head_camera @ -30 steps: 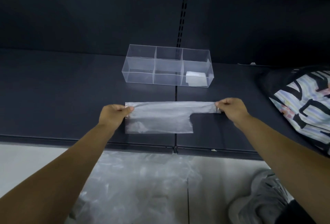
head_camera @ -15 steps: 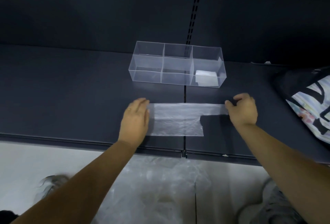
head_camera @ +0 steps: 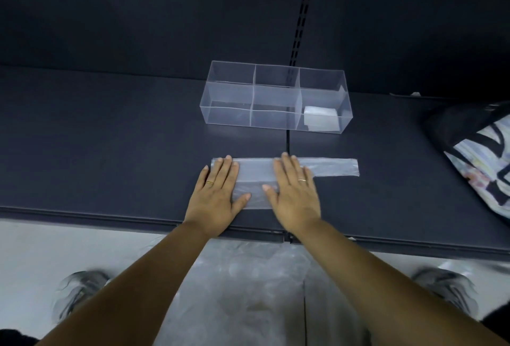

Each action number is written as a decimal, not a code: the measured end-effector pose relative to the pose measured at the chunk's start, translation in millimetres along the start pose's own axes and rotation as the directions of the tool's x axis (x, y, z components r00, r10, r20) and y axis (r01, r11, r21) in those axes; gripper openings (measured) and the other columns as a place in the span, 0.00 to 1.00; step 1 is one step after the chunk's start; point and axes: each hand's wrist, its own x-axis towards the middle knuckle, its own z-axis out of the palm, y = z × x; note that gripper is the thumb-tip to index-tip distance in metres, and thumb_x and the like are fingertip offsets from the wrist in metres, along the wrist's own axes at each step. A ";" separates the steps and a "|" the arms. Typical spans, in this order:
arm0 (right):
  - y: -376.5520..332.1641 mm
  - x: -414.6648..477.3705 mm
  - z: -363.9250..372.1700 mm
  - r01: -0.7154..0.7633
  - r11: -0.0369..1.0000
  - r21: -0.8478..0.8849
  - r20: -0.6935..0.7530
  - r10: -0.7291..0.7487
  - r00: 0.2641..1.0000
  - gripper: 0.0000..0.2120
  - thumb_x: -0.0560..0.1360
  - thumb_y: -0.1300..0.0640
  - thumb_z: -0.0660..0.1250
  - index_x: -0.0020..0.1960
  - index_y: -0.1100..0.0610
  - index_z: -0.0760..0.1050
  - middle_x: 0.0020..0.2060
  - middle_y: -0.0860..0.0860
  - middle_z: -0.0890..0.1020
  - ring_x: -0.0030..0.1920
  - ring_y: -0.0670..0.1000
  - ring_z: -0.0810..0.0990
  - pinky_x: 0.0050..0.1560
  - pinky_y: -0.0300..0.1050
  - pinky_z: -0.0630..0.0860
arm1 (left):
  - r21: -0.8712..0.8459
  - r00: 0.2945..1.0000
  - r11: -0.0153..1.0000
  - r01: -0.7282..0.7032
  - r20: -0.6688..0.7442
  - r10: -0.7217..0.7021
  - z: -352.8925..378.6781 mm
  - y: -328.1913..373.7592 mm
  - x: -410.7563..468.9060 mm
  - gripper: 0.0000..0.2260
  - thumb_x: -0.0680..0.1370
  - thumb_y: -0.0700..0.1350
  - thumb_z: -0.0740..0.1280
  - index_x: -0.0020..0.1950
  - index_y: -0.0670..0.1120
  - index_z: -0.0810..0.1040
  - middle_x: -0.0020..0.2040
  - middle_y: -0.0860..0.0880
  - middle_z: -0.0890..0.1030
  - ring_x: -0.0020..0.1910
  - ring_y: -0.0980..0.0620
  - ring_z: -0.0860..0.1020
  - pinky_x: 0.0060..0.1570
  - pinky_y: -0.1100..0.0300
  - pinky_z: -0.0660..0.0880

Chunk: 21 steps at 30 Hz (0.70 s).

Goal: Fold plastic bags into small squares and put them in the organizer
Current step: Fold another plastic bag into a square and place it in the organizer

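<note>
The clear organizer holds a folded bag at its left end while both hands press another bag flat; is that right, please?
Not quite: the head view shows the folded bag at the right end of the clear organizer. The left hand and right hand do press another plastic bag flat.

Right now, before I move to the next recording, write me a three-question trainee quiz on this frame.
1. True or false: the left hand and the right hand both lie flat on the plastic bag.
2. Which part of the organizer holds the folded square? A left end, B middle, C right end.
3. Fill in: the bag's handle strip sticks out on the shelf to the ___ of the right hand.
Key: 1 true; 2 C; 3 right.
</note>
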 end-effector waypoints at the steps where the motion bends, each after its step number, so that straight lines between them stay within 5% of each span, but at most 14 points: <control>1: 15.5 -1.6 -2.5 -0.033 0.999 -0.020 0.002 0.033 0.999 0.32 0.80 0.39 0.42 0.79 0.52 0.40 0.78 0.51 0.42 0.77 0.51 0.37 0.75 0.50 0.34 | 0.009 1.000 1.000 0.011 0.005 -0.011 0.1 -2.6 -0.3 0.38 0.75 0.68 0.32 0.78 0.47 0.41 0.79 0.48 0.43 0.78 0.51 0.41 0.75 0.52 0.37; 7: 80.5 -19.0 -31.4 -0.261 0.963 -0.069 -0.066 0.257 0.964 0.35 0.79 0.36 0.47 0.79 0.54 0.43 0.78 0.55 0.44 0.78 0.55 0.42 0.76 0.54 0.38 | 0.041 0.996 0.997 0.073 0.053 -0.075 -7.1 -21.3 -9.5 0.42 0.69 0.71 0.26 0.77 0.48 0.35 0.79 0.46 0.40 0.77 0.49 0.39 0.74 0.50 0.36; 9: 81.0 -31.2 -38.2 -0.192 0.981 0.032 -0.148 0.195 0.970 0.34 0.78 0.39 0.57 0.77 0.55 0.53 0.77 0.56 0.53 0.77 0.57 0.51 0.75 0.54 0.47 | 0.010 0.996 0.996 0.089 0.023 -0.089 -14.4 -16.5 -14.6 0.42 0.70 0.71 0.30 0.78 0.47 0.37 0.79 0.45 0.40 0.78 0.47 0.41 0.75 0.49 0.38; 12: 74.5 -53.9 -40.1 -0.016 0.939 0.344 -0.131 0.065 0.989 0.21 0.73 0.51 0.72 0.64 0.54 0.74 0.67 0.53 0.69 0.68 0.55 0.68 0.69 0.52 0.63 | -0.080 0.995 0.995 -0.062 -0.081 0.055 -24.7 9.9 -24.9 0.37 0.77 0.66 0.43 0.78 0.44 0.53 0.78 0.45 0.52 0.78 0.46 0.50 0.75 0.48 0.45; 16: 68.6 -64.2 -31.7 -0.055 0.913 0.403 -0.133 0.118 0.984 0.11 0.69 0.58 0.76 0.50 0.52 0.82 0.56 0.49 0.73 0.58 0.52 0.71 0.59 0.44 0.61 | -0.190 0.969 0.951 -0.245 -0.080 0.234 -19.3 50.4 -27.7 0.28 0.81 0.59 0.56 0.77 0.45 0.59 0.78 0.48 0.55 0.78 0.50 0.50 0.74 0.58 0.38; 21: 63.2 -49.6 -38.9 -0.064 0.916 0.397 -0.097 0.112 0.989 0.02 0.73 0.58 0.72 0.42 0.53 0.81 0.48 0.46 0.71 0.54 0.50 0.70 0.54 0.41 0.59 | -0.223 0.988 0.962 -0.155 -0.012 0.157 -7.3 68.5 -20.4 0.30 0.81 0.59 0.55 0.79 0.48 0.51 0.79 0.51 0.50 0.77 0.54 0.46 0.74 0.60 0.38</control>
